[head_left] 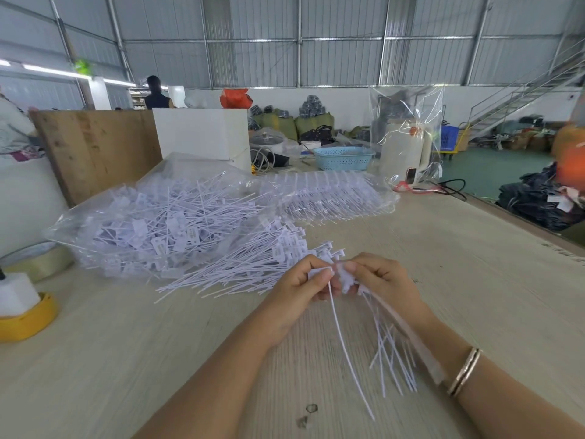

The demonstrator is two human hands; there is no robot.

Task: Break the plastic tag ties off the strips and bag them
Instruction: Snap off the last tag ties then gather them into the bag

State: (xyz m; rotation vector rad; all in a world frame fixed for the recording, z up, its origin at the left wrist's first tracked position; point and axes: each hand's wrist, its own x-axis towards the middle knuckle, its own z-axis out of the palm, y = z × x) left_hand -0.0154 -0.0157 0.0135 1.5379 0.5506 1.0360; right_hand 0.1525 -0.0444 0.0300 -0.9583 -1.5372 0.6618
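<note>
left hand (304, 282) pinches one tie (343, 337); right hand (376, 280) pinches strip (392, 353) | light, springy; grip beside heads

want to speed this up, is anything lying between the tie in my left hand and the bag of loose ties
Yes. A loose pile of ties lies on the table between your left hand and the clear bag. It sits low, so lifting the tie over it should clear it.
</note>
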